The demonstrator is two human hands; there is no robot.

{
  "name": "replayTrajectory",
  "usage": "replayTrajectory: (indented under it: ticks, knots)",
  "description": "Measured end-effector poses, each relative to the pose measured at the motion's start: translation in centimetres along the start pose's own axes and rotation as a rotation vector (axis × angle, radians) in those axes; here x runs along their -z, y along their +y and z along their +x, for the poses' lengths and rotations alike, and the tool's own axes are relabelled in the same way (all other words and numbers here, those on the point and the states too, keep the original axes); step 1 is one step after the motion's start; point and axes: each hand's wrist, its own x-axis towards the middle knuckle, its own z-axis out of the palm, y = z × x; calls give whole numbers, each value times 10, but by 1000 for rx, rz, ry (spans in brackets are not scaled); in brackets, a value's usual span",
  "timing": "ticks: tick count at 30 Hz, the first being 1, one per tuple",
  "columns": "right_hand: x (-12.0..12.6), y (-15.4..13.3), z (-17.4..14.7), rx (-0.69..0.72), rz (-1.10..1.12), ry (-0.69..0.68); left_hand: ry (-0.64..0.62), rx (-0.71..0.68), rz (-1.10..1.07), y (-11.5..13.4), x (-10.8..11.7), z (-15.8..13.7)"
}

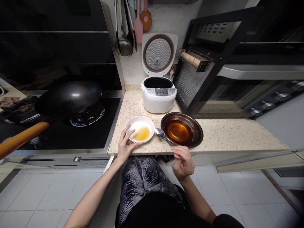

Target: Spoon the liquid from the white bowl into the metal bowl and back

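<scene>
A small white bowl [142, 119] with a pool of yellow liquid in it sits on the counter. My left hand [125, 145] steadies it at the near left side, fingers over the rim and thumb along the front. In my closed right hand [183, 161] is the handle of a metal spoon [160, 133]. The spoon's bowl hovers in the gap between the white bowl and a dark metal bowl [199, 134]. Amber-brown liquid partly fills that metal bowl. Whether the spoon carries any liquid, I cannot tell.
Behind the bowls stands a white rice cooker [158, 104], lid raised. A black wok [68, 98] rests on the stove at left, its wooden handle [23, 139] pointing towards me. A dark rack [201, 57] with an oven [237, 95] is at right. Utensils [123, 46] hang on the wall.
</scene>
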Motion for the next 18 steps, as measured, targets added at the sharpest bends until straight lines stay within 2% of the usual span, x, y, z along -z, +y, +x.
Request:
replayTrajectory:
  ticks: [5,18]
  knots:
    - [-9,-5,-1,-39,21,-33,32,65,-18,-1,1,1]
    - [-18,4,4,-122,-5,-13,46,120,-80,1,0,1]
